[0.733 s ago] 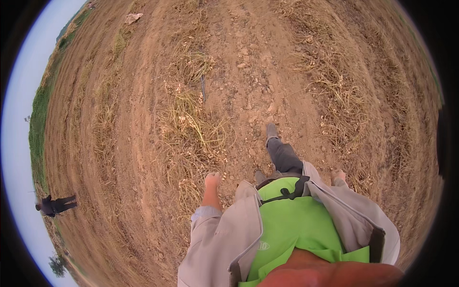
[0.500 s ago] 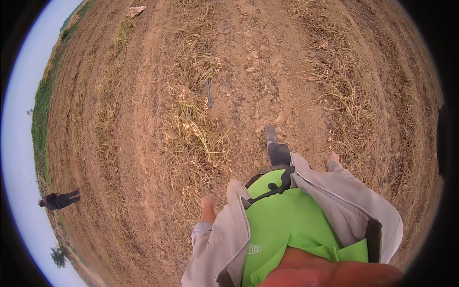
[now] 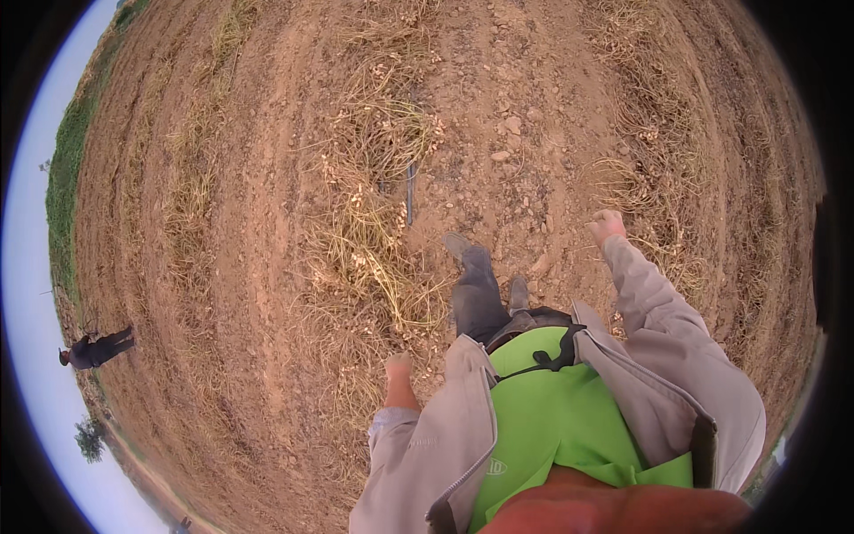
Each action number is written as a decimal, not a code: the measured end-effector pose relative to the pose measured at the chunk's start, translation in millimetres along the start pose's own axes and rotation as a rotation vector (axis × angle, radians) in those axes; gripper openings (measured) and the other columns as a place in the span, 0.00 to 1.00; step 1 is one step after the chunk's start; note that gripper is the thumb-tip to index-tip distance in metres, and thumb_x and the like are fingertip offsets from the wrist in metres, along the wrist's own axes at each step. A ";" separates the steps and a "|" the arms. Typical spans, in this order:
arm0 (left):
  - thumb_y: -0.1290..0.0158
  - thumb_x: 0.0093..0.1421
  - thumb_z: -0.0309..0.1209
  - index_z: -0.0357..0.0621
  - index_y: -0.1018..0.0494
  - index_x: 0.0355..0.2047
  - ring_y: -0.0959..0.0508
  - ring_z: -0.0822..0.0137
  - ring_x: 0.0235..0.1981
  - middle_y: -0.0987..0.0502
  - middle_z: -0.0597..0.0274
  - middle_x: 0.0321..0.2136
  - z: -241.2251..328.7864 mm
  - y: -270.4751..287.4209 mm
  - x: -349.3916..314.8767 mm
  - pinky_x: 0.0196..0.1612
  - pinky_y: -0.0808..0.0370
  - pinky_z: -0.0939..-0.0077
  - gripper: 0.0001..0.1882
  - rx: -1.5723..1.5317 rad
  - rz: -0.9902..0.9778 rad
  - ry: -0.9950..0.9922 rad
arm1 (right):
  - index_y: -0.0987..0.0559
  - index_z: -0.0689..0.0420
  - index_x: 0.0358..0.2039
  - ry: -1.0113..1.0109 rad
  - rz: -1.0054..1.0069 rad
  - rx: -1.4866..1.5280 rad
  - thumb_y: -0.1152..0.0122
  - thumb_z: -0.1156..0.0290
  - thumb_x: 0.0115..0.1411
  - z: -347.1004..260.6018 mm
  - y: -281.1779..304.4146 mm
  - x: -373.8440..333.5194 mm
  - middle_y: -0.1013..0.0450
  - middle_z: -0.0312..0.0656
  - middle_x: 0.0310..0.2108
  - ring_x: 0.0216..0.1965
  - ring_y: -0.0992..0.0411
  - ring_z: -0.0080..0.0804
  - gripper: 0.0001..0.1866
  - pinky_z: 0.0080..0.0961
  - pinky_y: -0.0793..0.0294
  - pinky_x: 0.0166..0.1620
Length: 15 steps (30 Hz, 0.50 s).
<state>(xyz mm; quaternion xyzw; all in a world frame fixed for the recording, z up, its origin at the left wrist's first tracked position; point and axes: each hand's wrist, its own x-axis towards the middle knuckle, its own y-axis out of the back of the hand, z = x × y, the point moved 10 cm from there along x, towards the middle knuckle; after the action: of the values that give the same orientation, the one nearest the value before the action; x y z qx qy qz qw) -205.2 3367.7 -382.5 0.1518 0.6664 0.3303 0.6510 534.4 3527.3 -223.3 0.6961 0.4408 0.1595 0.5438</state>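
Observation:
My left hand (image 3: 399, 366) hangs low at my side, beside the middle row of dried, uprooted peanut plants (image 3: 378, 271). Its fingers look curled in, and nothing shows in them. Farther forward, my right hand (image 3: 607, 226) swings out with the arm stretched, fingers closed, near the right-hand row of plants (image 3: 654, 191). Pale pods lie among the straw-coloured stems. A thin dark rod (image 3: 410, 194) lies at the right edge of the middle row, ahead of my feet; its far end is hidden under stems.
Bare brown soil (image 3: 507, 107) with clods and stones runs between the rows. My left shoe (image 3: 456, 245) is ahead of my right shoe (image 3: 519, 292). Another person (image 3: 96, 349) stands far left, near the field edge, with a tree (image 3: 89, 440) and green growth (image 3: 76, 142) beyond.
My right hand has swung forward, and my left leg has stepped ahead of the right. The rows and rod have shifted slightly in view; the pale cloth at far left has left the picture.

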 end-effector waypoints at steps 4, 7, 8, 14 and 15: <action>0.51 0.56 0.43 0.39 0.21 0.29 0.21 0.48 0.34 0.20 0.45 0.28 79.6 98.4 88.7 0.41 0.26 0.56 0.19 -0.447 0.168 0.103 | 0.20 0.54 0.33 -0.146 -0.050 -0.042 0.35 0.65 0.49 6.9 19.5 -2.9 0.30 0.49 0.41 0.47 0.30 0.45 0.11 0.34 0.29 0.51; 0.49 0.57 0.43 0.39 0.21 0.34 0.20 0.51 0.36 0.19 0.49 0.32 141.1 144.5 149.1 0.44 0.26 0.60 0.19 -0.533 0.006 0.106 | 0.21 0.54 0.29 -0.248 -0.100 -0.238 0.34 0.63 0.48 29.3 33.7 -21.1 0.28 0.50 0.40 0.43 0.30 0.47 0.11 0.36 0.30 0.51; 0.49 0.58 0.43 0.39 0.21 0.35 0.20 0.51 0.38 0.19 0.48 0.34 158.1 167.5 168.6 0.45 0.26 0.61 0.19 -0.585 0.077 0.070 | 0.21 0.55 0.28 -0.237 -0.122 -0.263 0.34 0.63 0.48 32.9 33.8 -20.6 0.27 0.51 0.39 0.44 0.30 0.48 0.10 0.37 0.30 0.51; 0.49 0.59 0.43 0.42 0.22 0.42 0.21 0.50 0.43 0.20 0.48 0.39 201.4 178.1 280.6 0.49 0.27 0.61 0.19 -0.686 0.034 0.098 | 0.20 0.58 0.36 -0.347 -0.411 -0.609 0.46 0.64 0.54 76.8 -15.0 -9.0 0.27 0.60 0.41 0.48 0.31 0.56 0.13 0.43 0.29 0.51; 0.49 0.59 0.43 0.42 0.23 0.43 0.21 0.50 0.44 0.20 0.48 0.39 207.6 177.6 302.0 0.50 0.27 0.61 0.19 -0.666 0.060 0.082 | 0.20 0.57 0.37 -0.366 -0.434 -0.664 0.49 0.66 0.55 80.2 -26.9 2.8 0.28 0.61 0.41 0.49 0.32 0.56 0.14 0.44 0.29 0.51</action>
<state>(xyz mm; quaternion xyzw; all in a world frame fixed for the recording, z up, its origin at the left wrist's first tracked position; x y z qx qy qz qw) -76.8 3739.7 -487.4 -0.0629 0.5428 0.5548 0.6274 580.4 3480.6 -276.9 0.3914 0.3980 0.0486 0.8283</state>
